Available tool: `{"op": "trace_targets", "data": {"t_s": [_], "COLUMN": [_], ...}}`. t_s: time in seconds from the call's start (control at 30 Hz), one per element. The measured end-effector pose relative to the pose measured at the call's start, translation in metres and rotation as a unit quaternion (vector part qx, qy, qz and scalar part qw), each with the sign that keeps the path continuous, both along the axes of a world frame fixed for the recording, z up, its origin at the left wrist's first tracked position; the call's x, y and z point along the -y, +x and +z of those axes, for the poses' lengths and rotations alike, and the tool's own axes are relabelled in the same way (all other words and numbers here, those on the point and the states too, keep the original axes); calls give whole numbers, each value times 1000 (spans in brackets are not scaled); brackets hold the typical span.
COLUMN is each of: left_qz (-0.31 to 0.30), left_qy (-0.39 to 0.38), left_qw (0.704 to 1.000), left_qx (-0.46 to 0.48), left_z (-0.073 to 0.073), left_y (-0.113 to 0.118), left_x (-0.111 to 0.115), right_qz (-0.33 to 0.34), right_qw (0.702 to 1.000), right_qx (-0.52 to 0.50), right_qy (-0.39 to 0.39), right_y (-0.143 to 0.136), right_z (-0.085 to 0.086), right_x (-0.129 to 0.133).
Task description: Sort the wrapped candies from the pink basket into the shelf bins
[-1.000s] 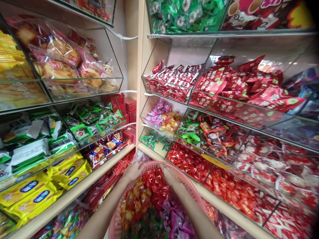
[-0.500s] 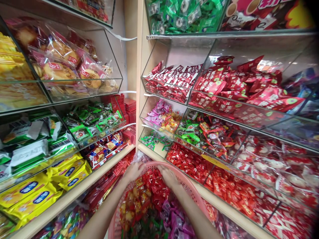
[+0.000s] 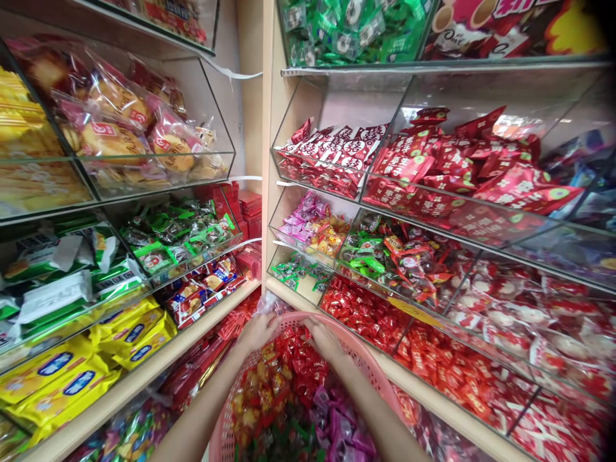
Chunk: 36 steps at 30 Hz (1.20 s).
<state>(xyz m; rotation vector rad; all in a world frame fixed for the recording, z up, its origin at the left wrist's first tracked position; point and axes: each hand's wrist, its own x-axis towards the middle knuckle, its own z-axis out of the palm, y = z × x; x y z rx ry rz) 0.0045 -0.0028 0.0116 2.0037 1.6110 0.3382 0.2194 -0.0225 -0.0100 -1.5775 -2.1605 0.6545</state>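
Note:
A round pink plastic basket [image 3: 380, 366] with a perforated wall stands low in front of me in the corner between two shelves. It holds red-wrapped candies [image 3: 308, 356], yellow-orange wrapped pieces [image 3: 262, 388], purple packets [image 3: 341, 423] and dark green ones [image 3: 283, 436]. My left hand [image 3: 258, 330] is closed on the far left part of the rim, beside a clear plastic bag [image 3: 269, 303]. Over the basket's inside reaches my right arm, and my right hand [image 3: 323, 337] has its fingers curled at the far rim. The fingertips of both hands are partly hidden.
Clear bins line both sides. To the left are bagged pastries [image 3: 115, 138], green packets [image 3: 192, 228] and yellow packs [image 3: 72, 372]. Dark red packets [image 3: 447, 160] and red candies [image 3: 370, 314] fill bins at right. Wooden shelf edges [image 3: 144, 372] flank the basket.

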Motion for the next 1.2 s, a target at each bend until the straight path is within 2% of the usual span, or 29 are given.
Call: {"op": "trace_targets", "data": {"t_s": [0.1, 0.17, 0.23, 0.27, 0.33, 0.4, 0.5, 0.57, 0.67, 0.73, 0.83, 1.1, 1.2], "left_qz": [-5, -7, -8, -9, -11, -14, -12, -10, -12, -15, -14, -13, -11], "left_qy": [10, 14, 11, 10, 12, 16, 18, 16, 13, 12, 10, 13, 14], "left_qw": [1000, 1000, 1000, 1000, 1000, 1000, 1000, 1000, 1000, 1000, 1000, 1000, 1000], "left_qx": [6, 7, 4, 4, 4, 5, 9, 11, 11, 8, -1, -6, -3], "left_z": [0, 0, 0, 0, 0, -1, -1, -2, -2, -3, -3, 0, 0], "left_y": [0, 0, 0, 0, 0, 0, 0, -1, -1, -2, -1, -1, -1], "left_x": [0, 0, 0, 0, 0, -1, -1, -1, -1, -2, -2, -1, 0], "right_qz": [16, 0, -48, -90, -181, -245, -262, -259, -250, -250, -257, -202, -210], "right_qw": [999, 996, 981, 962, 896, 805, 690, 639, 596, 588, 597, 664, 692], "right_qx": [-30, -81, -185, -257, -400, -507, -612, -660, -701, -708, -699, -667, -642], "right_qy": [14, 24, 26, 12, -71, -186, -284, -299, -301, -301, -297, -270, -256], "right_y": [3, 1, -3, -5, -9, -11, -9, -7, -6, -8, -14, -37, -44], "right_z": [-1, -1, 0, 0, 0, 0, 2, 3, 4, 3, 1, -2, -3], "right_x": [-1, -1, 1, 3, 8, 14, 23, 28, 35, 40, 46, 48, 47]}}
